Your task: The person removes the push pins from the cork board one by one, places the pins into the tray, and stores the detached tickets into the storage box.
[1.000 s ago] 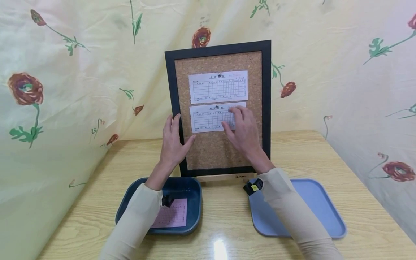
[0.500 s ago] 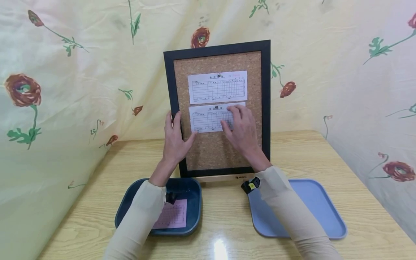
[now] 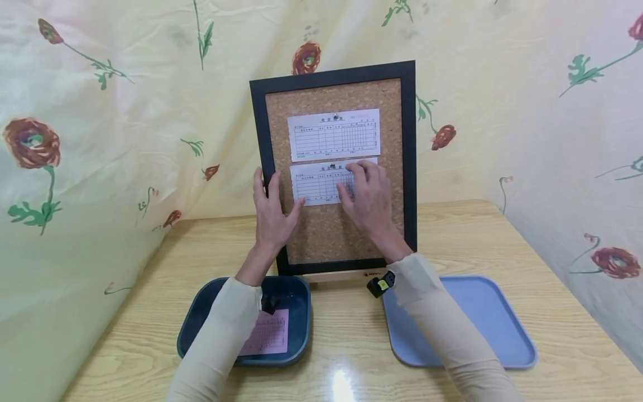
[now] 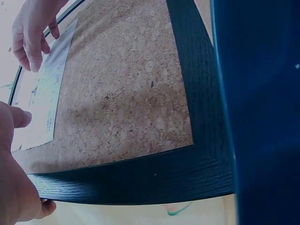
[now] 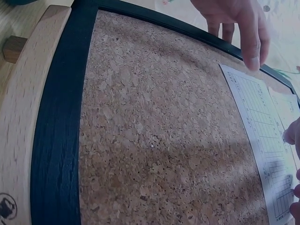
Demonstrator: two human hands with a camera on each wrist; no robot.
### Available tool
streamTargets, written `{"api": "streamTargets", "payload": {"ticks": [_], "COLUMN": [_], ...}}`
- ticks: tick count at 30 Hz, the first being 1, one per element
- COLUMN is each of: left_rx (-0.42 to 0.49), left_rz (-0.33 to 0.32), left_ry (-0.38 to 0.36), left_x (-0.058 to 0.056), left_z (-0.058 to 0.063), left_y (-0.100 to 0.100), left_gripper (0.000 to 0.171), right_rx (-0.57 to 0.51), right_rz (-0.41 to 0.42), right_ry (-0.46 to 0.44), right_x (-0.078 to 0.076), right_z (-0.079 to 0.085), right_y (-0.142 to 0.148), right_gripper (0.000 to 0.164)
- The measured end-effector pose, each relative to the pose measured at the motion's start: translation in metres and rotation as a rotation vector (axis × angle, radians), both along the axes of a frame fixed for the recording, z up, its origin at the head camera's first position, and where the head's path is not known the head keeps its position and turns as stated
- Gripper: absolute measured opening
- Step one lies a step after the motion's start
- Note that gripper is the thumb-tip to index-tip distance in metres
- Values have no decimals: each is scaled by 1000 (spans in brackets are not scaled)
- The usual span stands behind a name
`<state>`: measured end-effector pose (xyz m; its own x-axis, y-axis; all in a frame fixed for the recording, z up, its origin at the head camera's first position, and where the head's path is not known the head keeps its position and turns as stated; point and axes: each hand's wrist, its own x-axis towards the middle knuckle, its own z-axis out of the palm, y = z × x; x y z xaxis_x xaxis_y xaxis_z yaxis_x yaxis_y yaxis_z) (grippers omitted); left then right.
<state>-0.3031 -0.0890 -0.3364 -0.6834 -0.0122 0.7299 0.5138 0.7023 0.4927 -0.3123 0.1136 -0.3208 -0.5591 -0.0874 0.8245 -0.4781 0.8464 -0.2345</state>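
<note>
A black-framed corkboard (image 3: 326, 240) stands upright with two white printed slips on it. A small dark pin (image 3: 336, 116) sits at the top of the upper slip (image 3: 331, 135), and another dark pin (image 3: 332, 166) at the top of the lower slip (image 3: 316, 184). My left hand (image 3: 271, 218) holds the board's left edge. Some of its fingers pass behind the frame, and its thumb touches the lower slip's bottom left corner. My right hand (image 3: 370, 198) is at the lower slip's right part, fingers bent, index fingertip near the pin, thumb apart from the index finger.
A dark blue tub (image 3: 303, 312) with a pink printed slip (image 3: 268, 333) stands at the front left, under my left forearm. At the front right lies a light blue tray (image 3: 482, 312), partly covered by my right forearm. Floral cloth (image 3: 211, 111) hangs behind the wooden table (image 3: 346, 329).
My left hand has shifted slightly up, and its thumb has moved onto the lower slip's bottom left corner. My right hand has stayed at the slip's right part. The view has drifted slightly.
</note>
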Motion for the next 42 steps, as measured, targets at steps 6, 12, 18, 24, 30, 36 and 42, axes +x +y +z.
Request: {"api": "streamTargets", "payload": {"ticks": [6,12,18,24,30,36,42], "left_rx": [9,32,60,88,91,94,102], "left_rz": [9,7,14,16,27,29,31], "left_ry": [-12,-8,16,56,53,46,48], "left_x": [-4,-6,-8,-11,-11,-11,-12], "left_z": [-4,-6,-7,-9,-10,-10,-11], "left_y": [2,4,7,9,12,13,15], "left_gripper": [67,65,58,53,52,52,52], "right_rx": [4,-8,-23,-47,-59,-57,-54], "right_rz": [-18,-13,-10,-14,-27,-54,-68], "right_ry": [8,18,47,70,69,67,67], "right_x": [-2,-7,-10,-13,-14,-16,-17], "right_z": [1,2,3,3,2,1,0], "right_y": [-2,-5,-8,-12,-15,-17,-18], "right_gripper": [38,37,34,32,32,33,34]}}
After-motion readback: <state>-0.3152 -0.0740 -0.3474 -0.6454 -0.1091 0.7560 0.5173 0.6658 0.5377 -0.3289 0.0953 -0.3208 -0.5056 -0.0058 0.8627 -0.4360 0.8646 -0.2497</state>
